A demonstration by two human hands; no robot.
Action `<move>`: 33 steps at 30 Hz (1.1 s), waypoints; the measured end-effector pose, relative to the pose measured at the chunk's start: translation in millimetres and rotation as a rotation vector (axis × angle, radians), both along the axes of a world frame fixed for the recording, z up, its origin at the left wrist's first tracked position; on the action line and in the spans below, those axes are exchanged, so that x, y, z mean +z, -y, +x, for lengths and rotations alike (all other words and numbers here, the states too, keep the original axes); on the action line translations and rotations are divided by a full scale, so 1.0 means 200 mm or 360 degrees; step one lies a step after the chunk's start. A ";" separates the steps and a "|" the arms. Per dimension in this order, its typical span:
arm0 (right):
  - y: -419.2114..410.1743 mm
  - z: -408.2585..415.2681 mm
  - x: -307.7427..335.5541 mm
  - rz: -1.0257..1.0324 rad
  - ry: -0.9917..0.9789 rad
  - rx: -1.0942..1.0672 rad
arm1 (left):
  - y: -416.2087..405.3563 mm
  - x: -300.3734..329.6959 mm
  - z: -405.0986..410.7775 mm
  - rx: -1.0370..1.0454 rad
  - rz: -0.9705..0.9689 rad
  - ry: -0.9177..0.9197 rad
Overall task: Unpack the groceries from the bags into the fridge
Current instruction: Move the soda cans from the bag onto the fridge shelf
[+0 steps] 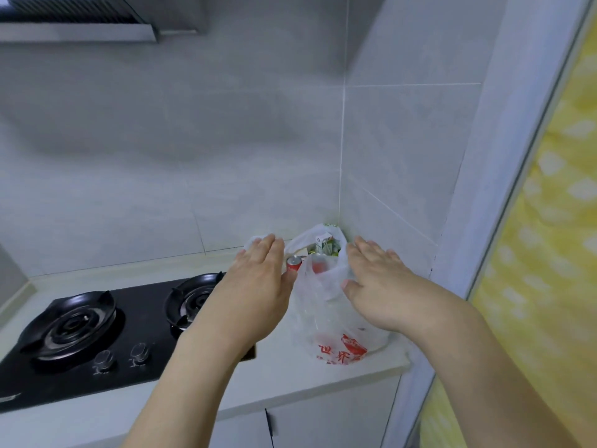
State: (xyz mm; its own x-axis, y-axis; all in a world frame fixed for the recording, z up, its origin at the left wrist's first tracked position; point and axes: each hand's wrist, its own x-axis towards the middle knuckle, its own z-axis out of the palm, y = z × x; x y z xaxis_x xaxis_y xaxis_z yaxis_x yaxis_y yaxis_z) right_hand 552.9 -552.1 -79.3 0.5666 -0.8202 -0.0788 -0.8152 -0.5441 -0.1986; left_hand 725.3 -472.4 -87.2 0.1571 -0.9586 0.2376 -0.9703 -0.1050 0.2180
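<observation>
A black hob [97,344] fills the left of the white counter [277,379], with one burner [69,324] at the near left, a second burner [193,297] further right, and two knobs [121,357] along its near edge. High at the far left a hood [77,27] juts out from the grey tiled wall [193,140]. The left hand [258,282] reaches in over the right end of the hob, palm down, fingers straight and held close together, gripping nothing; its fingertips lie at the left handle of the bag [332,315], and whether they touch the plastic I cannot tell. The bag, thin white plastic with red print low on its near side, stands on the right end of the counter in the far corner where the two walls meet, its mouth open upward. Inside it a red can [294,264] shows just beside the left hand, and a small white carton [323,238] with green packets beside it sits at the far side of the opening. The right hand [378,282] hovers at the right of the bag, palm down, fingers straight and slightly spread, its thumb against the plastic, holding nothing. Below the counter are white cupboard doors [323,425]. At the far right a yellow patterned curtain [542,253] hangs behind a pale frame [504,189].
</observation>
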 end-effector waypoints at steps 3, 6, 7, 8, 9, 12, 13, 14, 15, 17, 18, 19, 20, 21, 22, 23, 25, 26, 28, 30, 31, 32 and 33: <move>0.16 0.07 -0.01 -0.0007 0.0030 0.0069 | 0.12 -0.01 0.04 0.0055 0.0008 -0.0024; 0.30 0.15 -0.03 0.0011 0.0041 0.0126 | 0.22 -0.04 0.11 0.0091 0.0019 -0.0034; 0.34 0.18 -0.04 0.0015 0.0040 0.0137 | 0.25 -0.06 0.14 0.0101 0.0030 -0.0041; 0.39 0.21 -0.05 0.0020 0.0040 0.0145 | 0.29 -0.07 0.16 0.0118 0.0046 -0.0056; 0.44 0.25 -0.07 0.0029 0.0041 0.0148 | 0.33 -0.08 0.19 0.0136 0.0066 -0.0072; 0.59 0.35 -0.10 0.0078 0.0056 0.0147 | 0.45 -0.09 0.29 0.0159 0.0106 -0.0073; 0.64 0.40 -0.11 0.0077 0.0071 0.0152 | 0.50 -0.09 0.33 0.0165 0.0110 -0.0073; 0.69 0.44 -0.12 0.0067 0.0090 0.0157 | 0.54 -0.09 0.37 0.0172 0.0109 -0.0073; 0.74 0.48 -0.13 0.0056 0.0112 0.0161 | 0.59 -0.09 0.42 0.0175 0.0111 -0.0067; 0.84 0.57 -0.14 0.0056 0.0149 0.0151 | 0.67 -0.10 0.52 0.0162 0.0121 -0.0060; 0.88 0.61 -0.15 0.0058 0.0152 0.0141 | 0.72 -0.10 0.57 0.0152 0.0122 -0.0060; 0.93 0.65 -0.16 0.0059 0.0146 0.0134 | 0.76 -0.10 0.61 0.0141 0.0118 -0.0061; 0.98 0.68 -0.17 0.0061 0.0144 0.0127 | 0.80 -0.11 0.66 0.0129 0.0117 -0.0069; 1.02 0.71 -0.18 0.0060 0.0147 0.0117 | 0.84 -0.12 0.69 0.0119 0.0122 -0.0084; 1.07 0.74 -0.18 0.0056 0.0154 0.0104 | 0.88 -0.13 0.73 0.0110 0.0132 -0.0101; 1.11 0.77 -0.19 0.0046 0.0160 0.0087 | 0.92 -0.14 0.76 0.0102 0.0146 -0.0116; 1.19 0.81 -0.21 0.0039 0.0166 0.0046 | 1.00 -0.17 0.82 0.0079 0.0175 -0.0139; 1.23 0.82 -0.22 0.0046 0.0164 0.0027 | 1.04 -0.19 0.84 0.0066 0.0190 -0.0150; 1.30 0.84 -0.25 0.0064 0.0156 -0.0008 | 1.12 -0.23 0.88 0.0044 0.0216 -0.0168; 1.36 0.85 -0.28 0.0070 0.0142 -0.0033 | 1.19 -0.26 0.91 0.0029 0.0240 -0.0186; 1.40 0.85 -0.29 0.0081 0.0137 -0.0048 | 1.22 -0.27 0.92 0.0023 0.0252 -0.0199; 1.43 0.86 -0.31 0.0100 0.0139 -0.0061 | 1.25 -0.29 0.93 0.0018 0.0261 -0.0209; 1.47 0.86 -0.33 0.0120 0.0136 -0.0070 | 1.28 -0.30 0.94 0.0013 0.0267 -0.0216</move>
